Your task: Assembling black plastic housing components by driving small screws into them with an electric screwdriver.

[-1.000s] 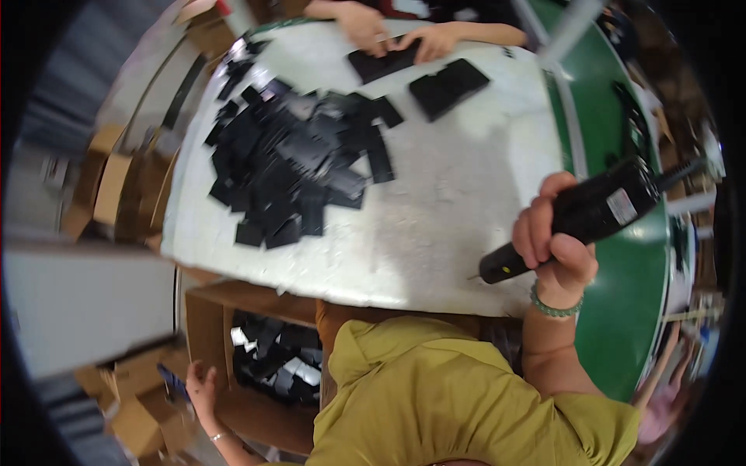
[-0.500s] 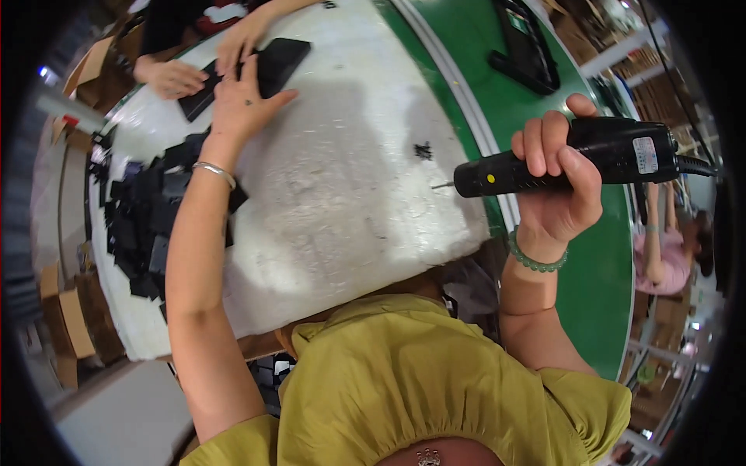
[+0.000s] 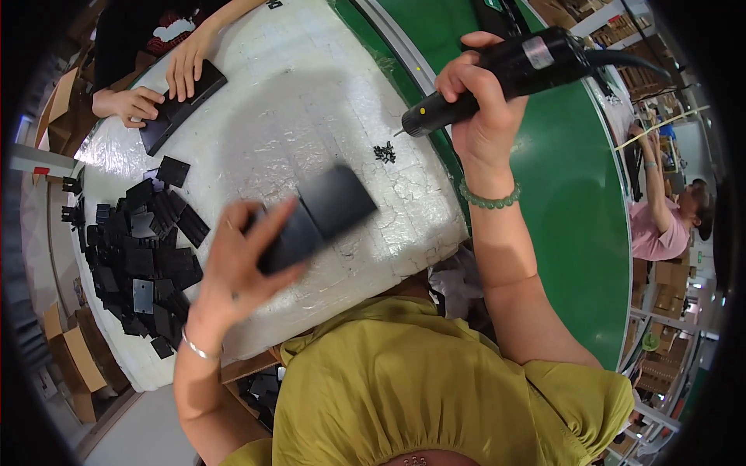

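Note:
My left hand (image 3: 245, 272), smeared by motion, grips a flat black panel (image 3: 339, 203) with a seam across its middle. The panel is held over the white, plastic-wrapped work surface (image 3: 388, 245). In my raised right hand (image 3: 489, 109) is a black electric screwdriver (image 3: 536, 62), its cord running off to the right. The driver's thin bit points left and down, close above a small heap of black screws (image 3: 384, 152). Another person's hands (image 3: 186, 70) rest on a second black panel (image 3: 183, 109) at the far left.
A loose pile of black plastic parts (image 3: 140, 252) covers the left side of the surface. Along the right runs a green belt or tabletop (image 3: 575, 248) behind a metal rail. Cardboard boxes (image 3: 81, 357) stand at the left, and a person in pink (image 3: 660, 229) is at the far right.
My left hand has drawn back from beside the other person's hands, bringing a black panel toward me. My right hand has moved left and away from me with the screwdriver, its bit now by the screws.

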A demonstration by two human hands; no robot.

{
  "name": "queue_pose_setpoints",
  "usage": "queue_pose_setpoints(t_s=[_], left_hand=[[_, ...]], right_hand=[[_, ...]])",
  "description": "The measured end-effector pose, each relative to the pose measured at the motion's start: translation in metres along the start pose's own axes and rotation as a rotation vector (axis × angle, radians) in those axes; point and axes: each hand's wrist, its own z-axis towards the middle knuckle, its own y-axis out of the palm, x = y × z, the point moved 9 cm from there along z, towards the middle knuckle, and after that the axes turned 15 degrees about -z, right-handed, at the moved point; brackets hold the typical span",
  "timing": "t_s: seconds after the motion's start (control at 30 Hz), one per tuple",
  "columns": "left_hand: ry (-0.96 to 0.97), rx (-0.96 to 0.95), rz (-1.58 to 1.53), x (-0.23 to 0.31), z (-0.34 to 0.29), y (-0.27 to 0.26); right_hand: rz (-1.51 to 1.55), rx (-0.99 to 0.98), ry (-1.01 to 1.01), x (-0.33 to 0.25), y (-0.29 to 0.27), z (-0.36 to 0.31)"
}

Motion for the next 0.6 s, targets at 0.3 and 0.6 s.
queue_pose_setpoints(t_s=[0.3, 0.6], left_hand=[[-0.065, 0.011, 0.061, 0.008, -0.019, -0.009], [0.243, 0.237, -0.16, 0.02, 0.079, 0.006]], right_hand=[[0.016, -0.02, 0.019, 0.006, 0.005, -0.001], [0.196, -0.156, -0.128, -0.058, 0.024, -0.021]])
